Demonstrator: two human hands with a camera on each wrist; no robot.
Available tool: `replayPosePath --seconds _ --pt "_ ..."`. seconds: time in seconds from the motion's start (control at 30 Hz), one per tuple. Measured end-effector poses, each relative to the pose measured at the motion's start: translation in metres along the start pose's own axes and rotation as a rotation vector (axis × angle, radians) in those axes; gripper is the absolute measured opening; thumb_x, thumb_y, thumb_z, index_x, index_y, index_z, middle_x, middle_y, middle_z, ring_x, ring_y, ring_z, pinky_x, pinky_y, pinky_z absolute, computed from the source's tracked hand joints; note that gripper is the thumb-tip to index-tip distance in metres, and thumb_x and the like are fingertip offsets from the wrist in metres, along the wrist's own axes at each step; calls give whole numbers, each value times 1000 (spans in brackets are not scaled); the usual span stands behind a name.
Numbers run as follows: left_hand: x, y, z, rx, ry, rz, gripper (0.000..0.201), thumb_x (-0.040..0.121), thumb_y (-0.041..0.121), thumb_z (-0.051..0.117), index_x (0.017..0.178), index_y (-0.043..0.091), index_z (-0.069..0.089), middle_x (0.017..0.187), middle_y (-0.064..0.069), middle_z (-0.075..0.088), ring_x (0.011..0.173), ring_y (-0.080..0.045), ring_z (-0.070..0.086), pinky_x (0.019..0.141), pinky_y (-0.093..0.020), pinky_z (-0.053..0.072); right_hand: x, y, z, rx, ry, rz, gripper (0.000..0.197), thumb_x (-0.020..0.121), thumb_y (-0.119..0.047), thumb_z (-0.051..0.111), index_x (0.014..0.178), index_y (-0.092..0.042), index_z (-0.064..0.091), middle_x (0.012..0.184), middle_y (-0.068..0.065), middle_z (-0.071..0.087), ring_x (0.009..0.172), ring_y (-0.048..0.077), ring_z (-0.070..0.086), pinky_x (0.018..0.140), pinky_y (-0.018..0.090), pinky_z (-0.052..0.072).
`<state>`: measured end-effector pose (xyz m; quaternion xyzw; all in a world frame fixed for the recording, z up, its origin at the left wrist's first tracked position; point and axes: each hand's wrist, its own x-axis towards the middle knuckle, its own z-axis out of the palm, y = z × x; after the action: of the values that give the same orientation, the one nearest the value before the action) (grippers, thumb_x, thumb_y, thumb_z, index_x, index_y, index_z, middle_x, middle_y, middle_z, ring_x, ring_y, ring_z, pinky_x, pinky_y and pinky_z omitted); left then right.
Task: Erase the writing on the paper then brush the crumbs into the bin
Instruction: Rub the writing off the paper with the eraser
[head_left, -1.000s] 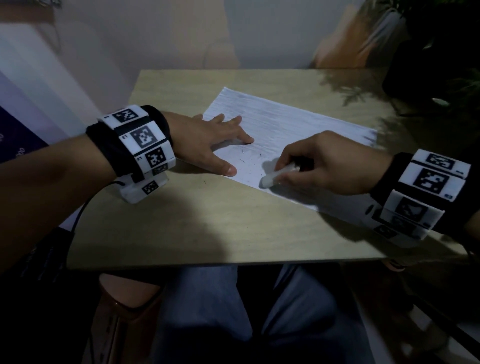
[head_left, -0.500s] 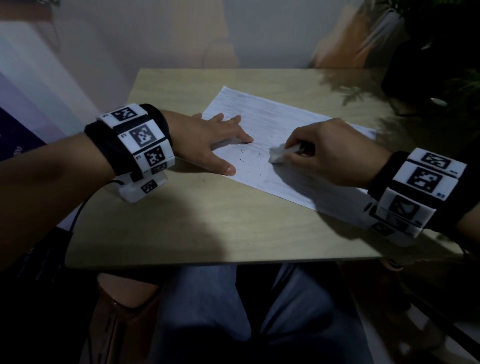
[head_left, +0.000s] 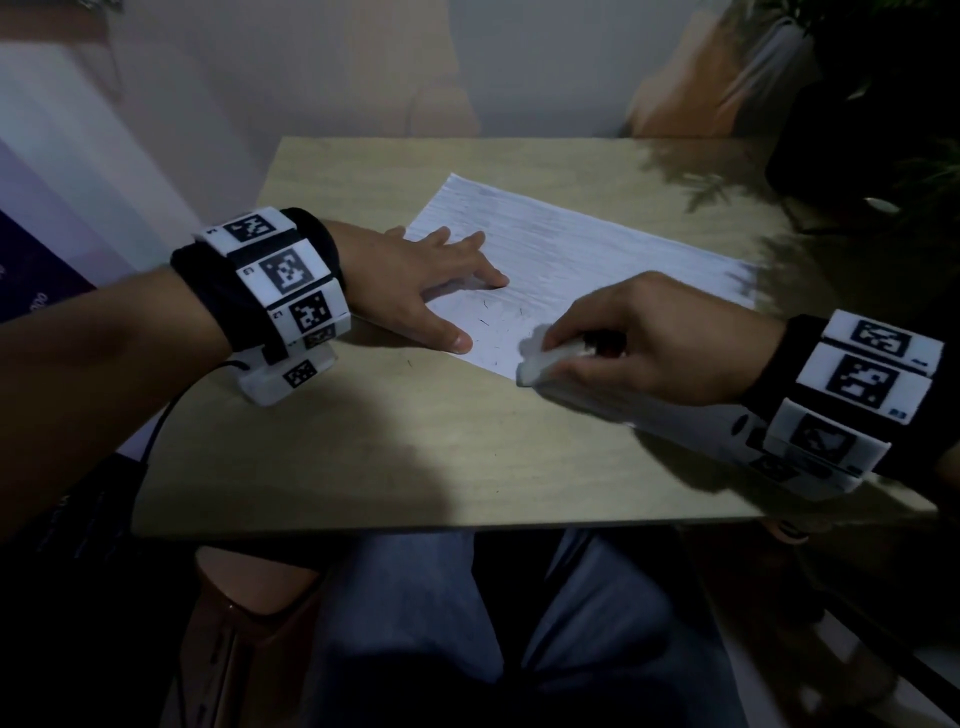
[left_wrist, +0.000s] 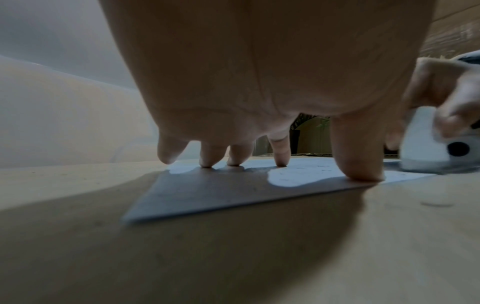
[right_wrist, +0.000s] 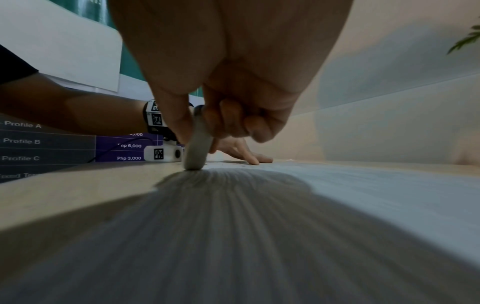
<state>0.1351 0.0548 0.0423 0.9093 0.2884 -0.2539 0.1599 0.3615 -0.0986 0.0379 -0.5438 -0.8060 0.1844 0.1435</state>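
Note:
A white lined sheet of paper (head_left: 571, 254) lies at an angle on the wooden table (head_left: 415, 441). My left hand (head_left: 441, 291) lies flat on the paper's near left corner, fingers spread and straight, pressing it down; the left wrist view shows its fingertips (left_wrist: 363, 174) on the paper (left_wrist: 233, 197). My right hand (head_left: 639, 338) pinches a white eraser (head_left: 545, 364) with its tip on the paper near the front edge. In the right wrist view the eraser (right_wrist: 197, 148) stands on the paper (right_wrist: 337, 195) between thumb and fingers. Small dark crumbs (head_left: 493, 332) lie between the hands.
Dark plant leaves (head_left: 883, 130) hang over the table's far right corner. A purple printed board (right_wrist: 78, 150) stands off the table's left side. My knees (head_left: 415, 623) are under the front edge. No bin shows in any view.
The right hand with the eraser moved up the paper and then back down toward the front edge. The left hand kept still on the corner.

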Motion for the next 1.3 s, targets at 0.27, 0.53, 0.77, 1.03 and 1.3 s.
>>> replayPosePath --seconds 0.27,0.53,0.77,1.03,1.3 --pt "-1 1 -1 -10 -17 1 94 74 81 47 155 56 6 167 11 -25 154 -17 -21 125 -52 -10 -1 -2 2 -13 9 -60 56 85 -66 44 105 -24 75 93 -11 73 79 7 64 74 32 51" --pt "0 -1 1 0 -9 1 93 75 81 48 154 57 6 167 12 -24 155 -17 -19 126 -51 -8 1 -4 4 10 -6 -93 42 93 -56 51 115 -27 73 99 -13 73 82 3 63 77 22 49" --pt "-1 0 0 0 -10 -3 93 76 80 48 155 56 6 167 11 -24 155 -18 -19 125 -51 -8 1 -6 3 69 13 -98 29 90 -39 60 108 -22 75 96 -14 71 78 2 63 74 19 48" --pt "-1 1 0 2 -15 -6 93 75 81 47 155 57 5 167 11 -25 155 -18 -19 125 -51 -8 -1 -3 2 33 -8 -97 24 84 -38 61 96 -23 75 88 -15 67 76 -2 58 71 14 42" --pt "-1 4 -1 1 -20 -7 98 70 82 45 155 55 5 167 11 -24 155 -18 -18 126 -50 -8 2 -5 5 -30 -47 -122 33 92 -42 56 113 -23 72 88 -20 57 74 -3 52 72 9 36"
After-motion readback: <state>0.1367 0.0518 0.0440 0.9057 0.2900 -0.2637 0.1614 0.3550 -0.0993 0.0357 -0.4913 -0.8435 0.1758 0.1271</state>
